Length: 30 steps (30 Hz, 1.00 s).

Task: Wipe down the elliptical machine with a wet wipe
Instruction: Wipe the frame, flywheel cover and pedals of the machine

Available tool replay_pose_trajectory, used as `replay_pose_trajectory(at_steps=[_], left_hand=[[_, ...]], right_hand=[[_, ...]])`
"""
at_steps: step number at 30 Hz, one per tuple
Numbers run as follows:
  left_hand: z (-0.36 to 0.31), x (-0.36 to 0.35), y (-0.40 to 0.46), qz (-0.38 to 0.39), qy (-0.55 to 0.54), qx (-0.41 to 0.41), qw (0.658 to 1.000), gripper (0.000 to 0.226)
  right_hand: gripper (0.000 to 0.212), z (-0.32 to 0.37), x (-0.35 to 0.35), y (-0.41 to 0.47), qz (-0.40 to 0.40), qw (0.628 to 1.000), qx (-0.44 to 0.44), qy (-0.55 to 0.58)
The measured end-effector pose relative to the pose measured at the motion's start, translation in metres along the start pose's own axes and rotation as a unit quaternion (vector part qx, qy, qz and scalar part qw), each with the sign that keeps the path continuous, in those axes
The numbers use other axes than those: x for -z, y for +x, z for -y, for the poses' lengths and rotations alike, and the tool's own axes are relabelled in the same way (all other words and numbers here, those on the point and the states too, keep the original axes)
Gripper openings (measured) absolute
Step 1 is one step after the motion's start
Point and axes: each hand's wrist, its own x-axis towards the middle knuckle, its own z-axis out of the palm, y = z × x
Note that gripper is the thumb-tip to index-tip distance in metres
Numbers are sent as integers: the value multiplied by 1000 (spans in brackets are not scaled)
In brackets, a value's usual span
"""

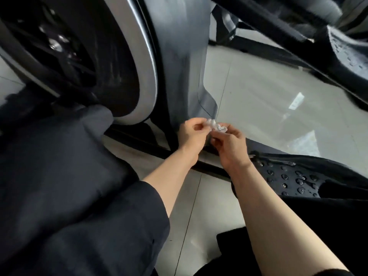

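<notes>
The left hand [194, 134] and right hand [229, 147] meet low in front of the machine [179, 66], both pinching one small crumpled wipe [216, 126] between thumb and fingertips, the left at its left end, the right at its right. The wipe hangs in the air between them, just beside the grey shroud's foot and above the dark base rail [151, 145]. It looks light, limp and damp, likely to cling to itself and tear if tugged hard; opposite corners are the place to pinch so it can be teased flat before wiping. To the right lies a studded black pedal [294, 180], over pale floor tiles [258, 92]. No container or wipe packet shows.
</notes>
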Motion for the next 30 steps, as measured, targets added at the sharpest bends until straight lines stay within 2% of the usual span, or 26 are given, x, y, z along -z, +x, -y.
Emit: replay_pose_trajectory(at_steps=[2, 5, 8, 10, 11, 12, 14, 17, 19, 21, 24, 25, 27, 28, 29, 30], left_hand=[[-17, 31, 5, -65, -21, -6, 998, 15], [-45, 76, 12, -106, -37, -48, 993, 9], [-73, 120, 22, -155, -5, -81, 984, 16], [-91, 148, 33, -178, 12, -84, 980, 17], [-101, 162, 41, -190, 17, -77, 979, 18], [-111, 177, 50, -201, 23, -66, 977, 20], [-133, 207, 70, -221, 28, -53, 973, 25], [-159, 243, 94, -196, 21, -58, 979, 38], [-160, 255, 104, -147, 16, -44, 988, 35], [-154, 256, 109, -87, 10, 9, 996, 18], [-147, 258, 121, -50, -15, 24, 998, 35], [-149, 262, 123, -54, -29, 29, 998, 38], [-152, 269, 129, -34, -61, 34, 997, 37], [-154, 271, 131, -14, -70, 31, 997, 34], [-157, 273, 133, 1, -85, 31, 996, 32], [-156, 274, 136, 17, -100, 35, 994, 31]], right_hand=[[11, 5, -37, 4, 53, 999, -1, 0], [13, 12, -96, 9, 131, 991, 13, -5], [9, 17, -152, 11, 151, 981, 86, -92], [10, 19, -184, 15, 136, 956, 175, -190], [11, 21, -197, 17, 125, 923, 251, -264], [11, 24, -210, 18, 113, 868, 346, -339], [16, 36, -235, 22, 103, 722, 535, -427], [24, 67, -270, 37, 91, 535, 694, -474], [29, 76, -285, 51, 76, 436, 732, -518], [30, 63, -283, 64, 95, 346, 743, -565], [39, 25, -252, 75, 178, 204, 688, -674], [41, 20, -243, 75, 189, 171, 667, -700], [46, 23, -238, 69, 188, 147, 636, -734], [47, 30, -243, 65, 165, 157, 635, -738], [47, 37, -249, 63, 127, 188, 642, -733], [46, 44, -257, 59, 86, 234, 646, -722]])
